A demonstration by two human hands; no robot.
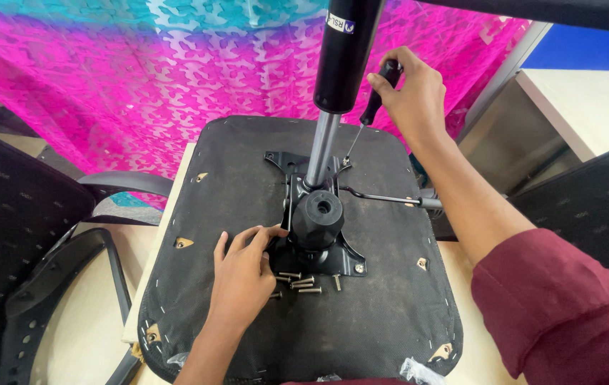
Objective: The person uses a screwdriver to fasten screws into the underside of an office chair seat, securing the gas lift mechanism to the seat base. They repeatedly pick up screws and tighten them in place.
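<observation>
Driving the screwdriver (370, 114) into the far corner of the black mechanism plate (316, 228): your right hand (411, 96) has a full closed grip on the handle, tip down at the plate's far-right screw spot. Plate sits mid-way on the upturned seat base (261, 314), gas-lift cylinder (336, 71) standing up from it, round black knob (317, 217) on the near side, thin lever (383, 199) running right. Left hand (244, 274) lies flat with fingers spread, holding nothing, steadying the plate's near-left edge. Loose screws (303, 281) lie in a small pile just near of the plate. One screw looks seated at the near-right corner (359, 269); other corners can't be confirmed. Judging by the pile, fastening is only partway. Seat base rests on a light surface (97, 314); black mesh chair parts (4, 235) left, pink cloth (104, 78) far.
</observation>
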